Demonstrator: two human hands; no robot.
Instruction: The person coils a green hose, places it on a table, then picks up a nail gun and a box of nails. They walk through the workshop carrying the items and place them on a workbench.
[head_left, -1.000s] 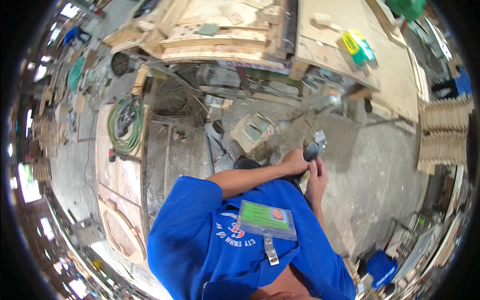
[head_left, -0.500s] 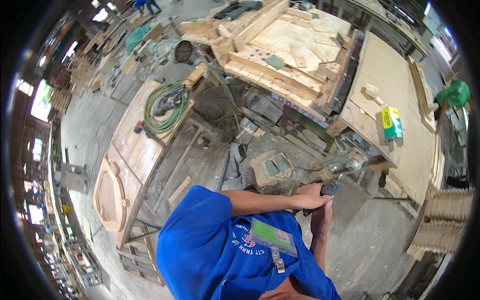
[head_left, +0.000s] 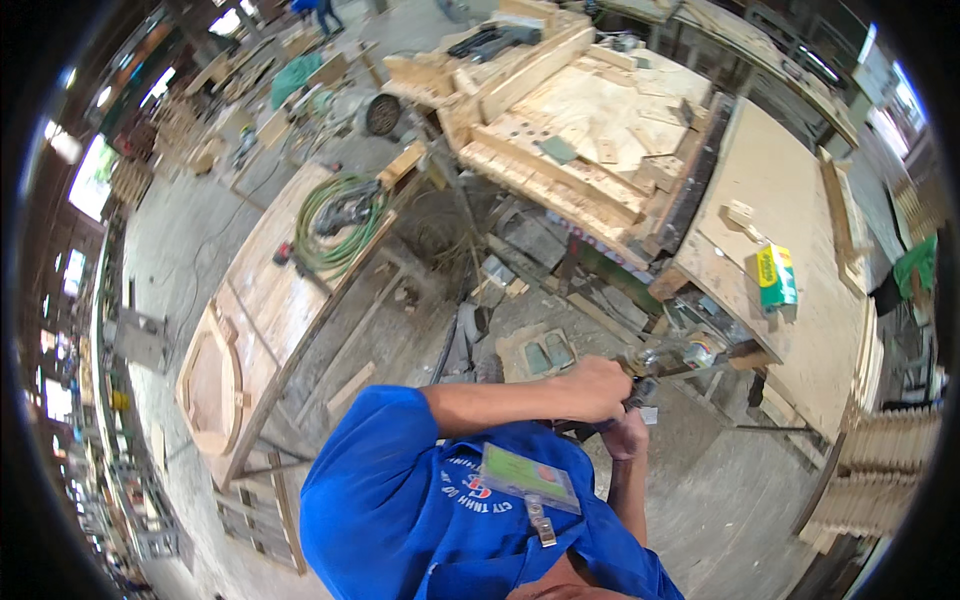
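Note:
My left arm reaches across in front of my blue shirt, and my left hand (head_left: pixel 598 390) is closed. Just below it, my right hand (head_left: pixel 627 436) is closed too, almost touching the left. Between them shows part of a dark hand tool (head_left: pixel 640 392), gripped by both hands; its kind is too hidden to tell. Behind the hands, near the workbench corner, is a small cluster of fittings (head_left: pixel 652 358). A pair of grey-green slippers (head_left: pixel 548 352) lies on a flat tan piece on the floor.
Ahead stands a wooden workbench (head_left: pixel 560 178) with boards and scraps. To its right, a long panel table (head_left: pixel 770 170) carries a yellow-green box (head_left: pixel 776 278). At left, a low table (head_left: pixel 250 300) holds a coiled green hose (head_left: pixel 335 245) and a curved wooden frame (head_left: pixel 212 385). Stacked slats (head_left: pixel 885 465) stand at right.
Both hands have moved a little to the left with the tool, and less of the tool now shows. The whole view has shifted slightly.

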